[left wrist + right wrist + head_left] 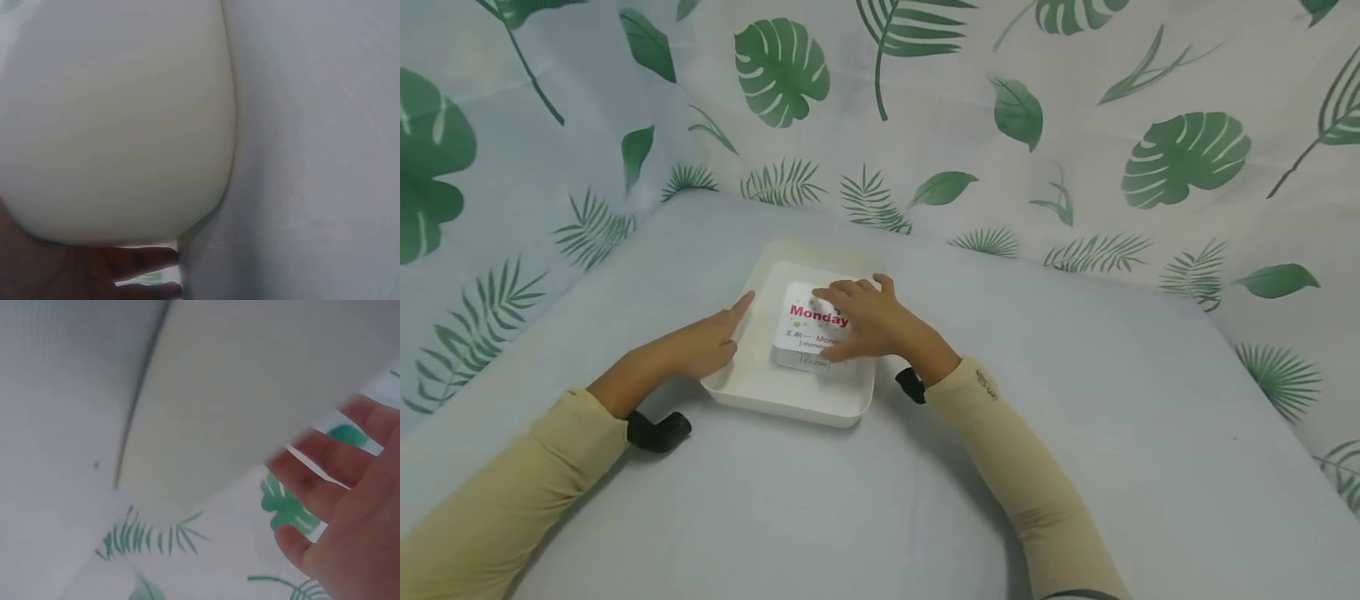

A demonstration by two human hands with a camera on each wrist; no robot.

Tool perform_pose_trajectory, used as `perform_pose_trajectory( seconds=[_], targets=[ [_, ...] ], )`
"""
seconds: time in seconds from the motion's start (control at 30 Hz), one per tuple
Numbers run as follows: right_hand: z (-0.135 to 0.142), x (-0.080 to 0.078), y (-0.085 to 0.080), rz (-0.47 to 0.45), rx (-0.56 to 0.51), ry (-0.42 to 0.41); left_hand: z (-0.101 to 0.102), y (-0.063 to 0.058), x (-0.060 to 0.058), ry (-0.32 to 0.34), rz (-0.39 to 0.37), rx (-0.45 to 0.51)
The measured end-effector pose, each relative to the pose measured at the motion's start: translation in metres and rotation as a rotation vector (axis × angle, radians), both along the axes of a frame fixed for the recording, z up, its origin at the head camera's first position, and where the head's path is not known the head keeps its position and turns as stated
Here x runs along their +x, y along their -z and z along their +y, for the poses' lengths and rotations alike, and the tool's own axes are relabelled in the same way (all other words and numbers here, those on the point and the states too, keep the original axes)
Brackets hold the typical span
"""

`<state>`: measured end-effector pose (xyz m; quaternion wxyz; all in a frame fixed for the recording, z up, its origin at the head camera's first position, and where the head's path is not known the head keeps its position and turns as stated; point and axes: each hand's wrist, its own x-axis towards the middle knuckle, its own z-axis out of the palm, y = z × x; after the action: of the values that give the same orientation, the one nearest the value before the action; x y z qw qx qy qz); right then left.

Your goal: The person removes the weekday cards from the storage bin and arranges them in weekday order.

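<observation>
A white tray [790, 408] lies on the table with a stack of white rounded-corner cards [797, 333] inside it. The top card reads "Monday" in red. At the tray's left rim is my left hand [696, 342], its index finger stretched out and its thumb near the rim. The tray's outer wall [125, 125] fills much of the left wrist view and covers part of that hand. My right hand [876, 321] is over the right side of the cards, fingers spread and thumb by their front edge. Firm contact with the cards cannot be made out.
A pale grey cloth covers the table [1045, 392]. Behind and left hangs a white curtain [925, 108] printed with green leaves. Black wrist-worn pieces [658, 432] sit below the beige sleeves [1015, 475].
</observation>
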<state>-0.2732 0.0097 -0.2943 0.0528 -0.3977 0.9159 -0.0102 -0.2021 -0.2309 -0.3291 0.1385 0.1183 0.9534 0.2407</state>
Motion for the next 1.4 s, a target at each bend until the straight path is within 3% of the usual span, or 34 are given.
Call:
perform_pose_trajectory(
  seconds=[0.23,0.47,1.1,1.4],
  targets=[
    [0.027,0.001,-0.002,0.059,-0.15,0.015,-0.004,0.005,0.011,-0.023,-0.008,-0.003],
    [0.05,-0.002,0.004,0.028,-0.201,0.029,-0.008,0.009,0.013,-0.015,0.001,0.009],
    [0.098,-0.026,0.002,-0.103,-0.069,0.136,-0.001,0.002,0.006,-0.03,0.002,-0.01],
    [0.109,-0.034,0.009,-0.153,-0.018,0.214,0.003,0.004,0.001,-0.025,0.003,-0.021]
  ],
)
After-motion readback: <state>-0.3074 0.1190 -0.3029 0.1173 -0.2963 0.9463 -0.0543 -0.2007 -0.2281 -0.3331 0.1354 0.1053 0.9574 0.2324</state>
